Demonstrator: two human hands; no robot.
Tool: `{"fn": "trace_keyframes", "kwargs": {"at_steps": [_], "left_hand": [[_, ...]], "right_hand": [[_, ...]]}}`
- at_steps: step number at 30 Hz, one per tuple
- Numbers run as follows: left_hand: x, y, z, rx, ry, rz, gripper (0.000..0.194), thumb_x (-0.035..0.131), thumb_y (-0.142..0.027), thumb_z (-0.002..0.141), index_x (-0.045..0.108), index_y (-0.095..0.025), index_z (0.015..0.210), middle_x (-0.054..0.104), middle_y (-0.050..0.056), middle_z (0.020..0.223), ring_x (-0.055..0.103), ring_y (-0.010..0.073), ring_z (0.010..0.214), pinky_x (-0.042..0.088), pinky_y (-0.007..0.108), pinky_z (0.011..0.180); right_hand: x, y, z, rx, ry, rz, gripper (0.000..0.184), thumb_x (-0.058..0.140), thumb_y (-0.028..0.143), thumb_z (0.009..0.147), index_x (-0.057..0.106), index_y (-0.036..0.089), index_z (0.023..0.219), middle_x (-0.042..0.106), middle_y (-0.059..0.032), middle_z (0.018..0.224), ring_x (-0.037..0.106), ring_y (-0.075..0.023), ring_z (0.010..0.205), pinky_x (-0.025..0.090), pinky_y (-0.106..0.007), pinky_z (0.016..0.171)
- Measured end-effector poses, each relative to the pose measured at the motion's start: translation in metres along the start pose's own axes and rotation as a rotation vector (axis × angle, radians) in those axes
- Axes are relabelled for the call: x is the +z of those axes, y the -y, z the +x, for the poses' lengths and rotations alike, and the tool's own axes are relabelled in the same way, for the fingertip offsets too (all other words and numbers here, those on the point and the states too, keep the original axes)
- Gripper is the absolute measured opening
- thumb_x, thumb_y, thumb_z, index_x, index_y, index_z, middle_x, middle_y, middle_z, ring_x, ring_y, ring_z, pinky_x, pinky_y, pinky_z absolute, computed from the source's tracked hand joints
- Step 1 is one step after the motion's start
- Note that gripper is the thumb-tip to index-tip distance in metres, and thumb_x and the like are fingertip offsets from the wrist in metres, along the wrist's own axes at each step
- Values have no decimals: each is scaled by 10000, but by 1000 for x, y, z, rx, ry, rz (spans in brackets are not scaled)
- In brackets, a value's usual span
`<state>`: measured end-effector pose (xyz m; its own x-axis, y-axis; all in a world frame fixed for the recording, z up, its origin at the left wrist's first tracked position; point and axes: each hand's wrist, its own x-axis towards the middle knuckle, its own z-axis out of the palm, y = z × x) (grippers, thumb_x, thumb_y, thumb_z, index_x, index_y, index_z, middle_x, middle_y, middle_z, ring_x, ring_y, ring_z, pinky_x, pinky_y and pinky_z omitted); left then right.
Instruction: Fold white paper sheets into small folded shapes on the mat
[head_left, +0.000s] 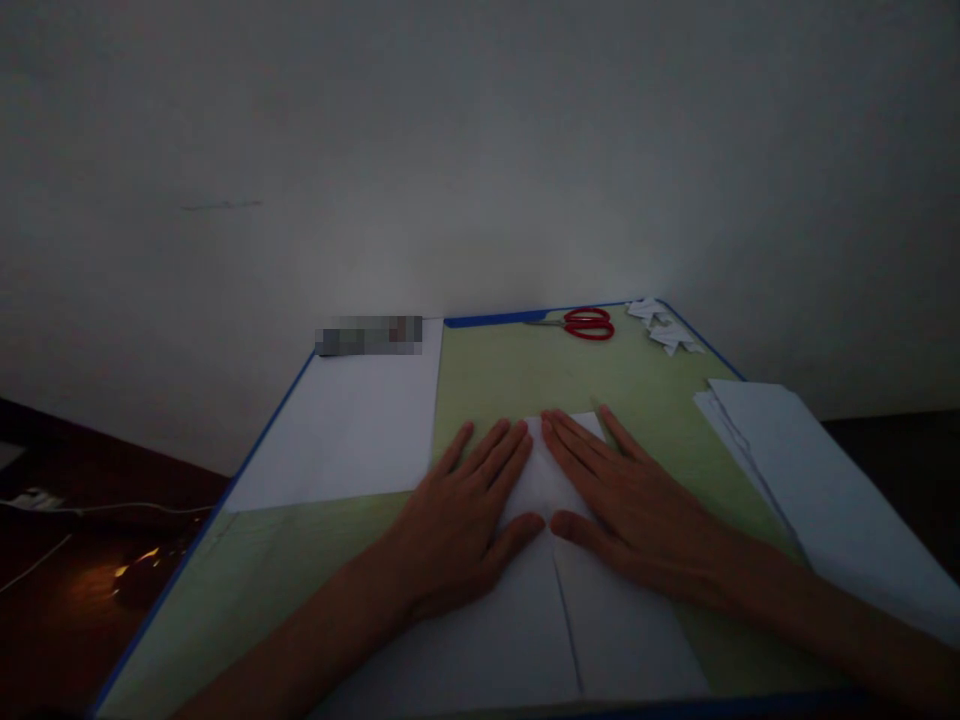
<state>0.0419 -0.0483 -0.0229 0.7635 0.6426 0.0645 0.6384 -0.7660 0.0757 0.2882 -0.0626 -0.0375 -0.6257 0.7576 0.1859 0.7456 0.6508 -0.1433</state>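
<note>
A white sheet of paper (517, 640) lies in front of me with a dark line running down it, where two paper edges or a fold meet. My left hand (469, 510) rests flat on its left part, fingers stretched out and pointing away from me. On the other side of the line, my right hand (619, 495) also presses flat with its fingers extended. The two thumbs nearly touch above the line. Both hands cover much of the paper's far half.
A blue-edged, pale green table (510, 370) stands against a grey wall. Red-handled scissors (589, 323) and folded paper pieces (664, 325) lie at the back. Another white sheet (345, 420), with a blurred item (367, 336) on it, is at left; stacked paper (847, 490) lies right.
</note>
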Motion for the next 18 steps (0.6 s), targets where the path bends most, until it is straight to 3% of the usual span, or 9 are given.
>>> {"fn": "trace_keyframes", "kwargs": {"at_steps": [4, 9, 15, 18], "left_hand": [[-5, 7, 0, 31, 46, -20, 743, 323, -564, 1052, 102, -145, 1625, 147, 98, 1692, 118, 243, 1570, 106, 504, 1292], [-7, 13, 2, 47, 23, -17, 619, 339, -440, 1081, 168, -183, 1617, 231, 79, 1678, 186, 213, 1558, 152, 486, 1288], [-8, 22, 4, 77, 20, -15, 600, 394, -398, 1072, 201, -226, 1614, 275, 55, 1667, 219, 218, 1551, 222, 485, 1270], [-10, 24, 5, 85, 33, 0, 586, 389, -341, 1073, 199, -222, 1615, 269, 44, 1669, 201, 220, 1556, 227, 500, 1268]], "right_hand": [[-8, -7, 1, -57, 21, 6, 816, 419, 578, 1019, 133, 110, 1623, 235, -179, 1659, 215, -292, 1550, 108, -612, 1264], [-17, -19, 7, -144, 33, -29, 747, 418, 530, 1038, 188, 115, 1615, 322, -175, 1629, 286, -292, 1528, 76, -621, 1263], [-19, -43, 13, -269, 84, 46, 754, 477, 486, 1030, 158, 147, 1624, 282, -118, 1659, 276, -254, 1533, 150, -508, 1287], [-17, -50, 15, -296, 100, 92, 760, 490, 454, 1029, 125, 161, 1629, 247, -103, 1672, 269, -247, 1536, 134, -485, 1293]]}}
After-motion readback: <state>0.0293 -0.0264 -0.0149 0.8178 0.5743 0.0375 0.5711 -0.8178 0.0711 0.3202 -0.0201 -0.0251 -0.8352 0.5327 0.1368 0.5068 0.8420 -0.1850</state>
